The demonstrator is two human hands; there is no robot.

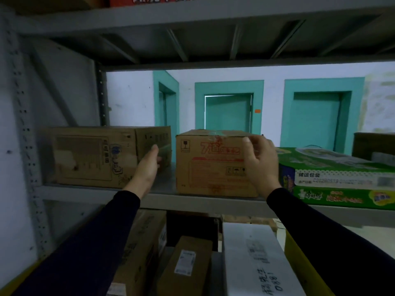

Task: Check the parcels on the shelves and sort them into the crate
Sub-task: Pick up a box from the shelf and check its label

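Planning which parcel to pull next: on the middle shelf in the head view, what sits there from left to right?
Large brown carton → left hand in the gap → brown carton with red print → right hand at that carton's right edge → green flat box → dark box at the far right.

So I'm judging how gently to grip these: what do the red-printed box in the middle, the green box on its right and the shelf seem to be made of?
Red-printed box: plain brown cardboard, matt, tape along the top seam. Green box: printed cardboard, apparently a slightly glossy coating. Shelf: grey painted metal, judging by the perforated upright and ribbed underside above.
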